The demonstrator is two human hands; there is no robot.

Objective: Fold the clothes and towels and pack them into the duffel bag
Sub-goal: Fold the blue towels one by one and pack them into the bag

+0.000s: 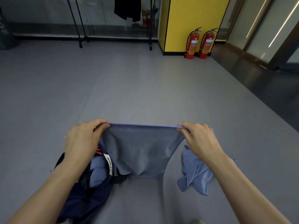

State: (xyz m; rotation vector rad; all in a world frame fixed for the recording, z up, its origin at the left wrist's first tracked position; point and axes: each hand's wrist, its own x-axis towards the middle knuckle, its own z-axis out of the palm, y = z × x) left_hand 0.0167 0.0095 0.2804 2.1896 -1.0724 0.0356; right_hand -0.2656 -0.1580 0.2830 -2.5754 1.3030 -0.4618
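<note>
Above floor, hands (84,139) pinch towel (139,151).

Both bare forearms reach forward from the lower corners of the frame, converging toward the middle. The left hand (84,139) and the right hand (199,139) are level with each other and well apart, backs toward the camera, knuckles up. Each pinches a top corner of a blue towel (140,149) between thumb and curled forefinger. The remaining fingers appear tucked under the palms, though they are largely hidden from this angle.
</note>
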